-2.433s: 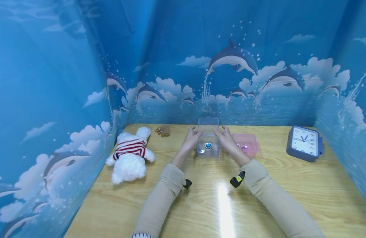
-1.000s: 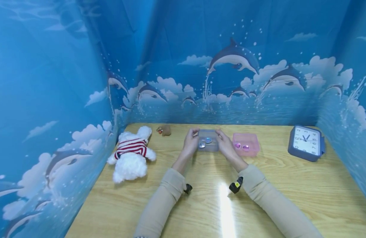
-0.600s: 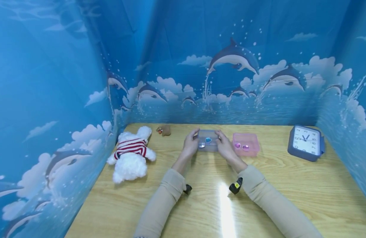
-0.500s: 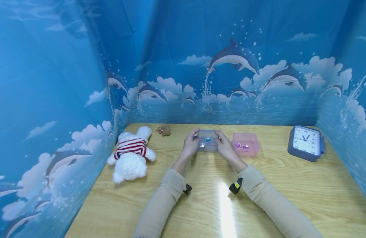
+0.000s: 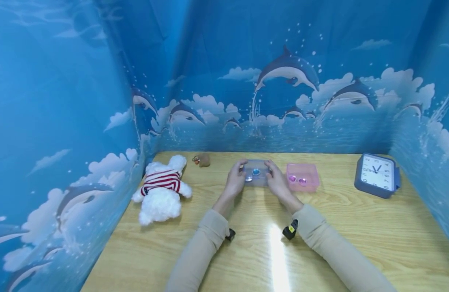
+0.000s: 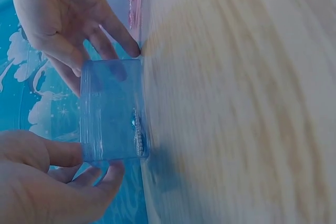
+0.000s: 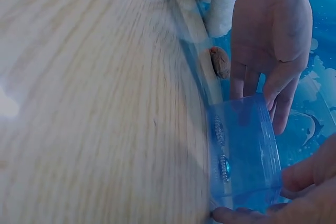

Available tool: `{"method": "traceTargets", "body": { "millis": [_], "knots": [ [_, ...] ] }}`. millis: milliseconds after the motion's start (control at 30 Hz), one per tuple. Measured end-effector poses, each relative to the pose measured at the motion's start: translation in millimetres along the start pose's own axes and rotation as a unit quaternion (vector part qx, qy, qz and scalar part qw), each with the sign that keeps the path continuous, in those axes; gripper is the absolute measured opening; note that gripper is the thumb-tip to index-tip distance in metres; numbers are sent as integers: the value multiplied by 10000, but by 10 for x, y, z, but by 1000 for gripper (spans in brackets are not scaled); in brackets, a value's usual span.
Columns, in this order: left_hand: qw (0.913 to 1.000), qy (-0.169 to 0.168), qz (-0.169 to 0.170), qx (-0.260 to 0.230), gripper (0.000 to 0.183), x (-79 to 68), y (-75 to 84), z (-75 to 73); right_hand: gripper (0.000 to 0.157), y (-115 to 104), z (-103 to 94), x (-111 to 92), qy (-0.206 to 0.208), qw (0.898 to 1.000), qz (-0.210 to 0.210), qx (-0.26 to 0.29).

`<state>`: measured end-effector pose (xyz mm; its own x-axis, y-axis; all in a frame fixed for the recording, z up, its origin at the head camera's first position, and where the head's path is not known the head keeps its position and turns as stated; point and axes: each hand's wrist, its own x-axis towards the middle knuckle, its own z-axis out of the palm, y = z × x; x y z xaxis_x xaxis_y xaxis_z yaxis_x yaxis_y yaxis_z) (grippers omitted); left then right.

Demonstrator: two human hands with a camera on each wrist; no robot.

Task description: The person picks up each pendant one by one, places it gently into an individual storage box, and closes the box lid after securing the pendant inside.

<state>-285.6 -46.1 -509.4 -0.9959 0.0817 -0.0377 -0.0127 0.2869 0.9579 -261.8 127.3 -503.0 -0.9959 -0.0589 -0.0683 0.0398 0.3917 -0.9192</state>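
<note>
A small clear bluish plastic box [image 5: 261,181] sits on the table with its hinged lid down. Through it I see a blue gem with a silvery rim [image 5: 256,172] and a clear gem [image 5: 249,179] near the left side. My left hand [image 5: 235,178] holds the box's left end, thumb at the lid's edge and fingers by the side wall [image 6: 118,156]. At the opposite end my right hand [image 5: 278,180] holds it the same way, with fingertips low on the wall in the right wrist view. Palms are partly turned away in the head view.
Just right of my right hand stands a pink box [image 5: 310,174] with two pink gems. A blue clock [image 5: 377,175] is at the far right. Left lie a white plush toy in a striped shirt [image 5: 160,190] and a small brown keyring-like item [image 5: 204,159]. Dolphin-print curtain [image 5: 210,81] borders the table.
The clear box's lid, upright 2.4 seconds ago, now lies down over the gems. Both hands stay at its ends; in the last half second the left hand has shifted slightly.
</note>
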Motion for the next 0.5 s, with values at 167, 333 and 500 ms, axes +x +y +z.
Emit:
{"method": "traceTargets", "body": {
  "millis": [167,333,500],
  "knots": [
    [9999,-69,-79,23,52,4,-8,20,59,-7,-31,2,-107,9999,-4,-117],
    [9990,-52,202,387,51,-20,1,-30,58,-51,-102,-29,-198,9996,-206,-62],
    [9818,-37,1096,1550,51,-98,59,-180,59,-145,-344,-180,-175,9988,-435,-171]
  ]
}}
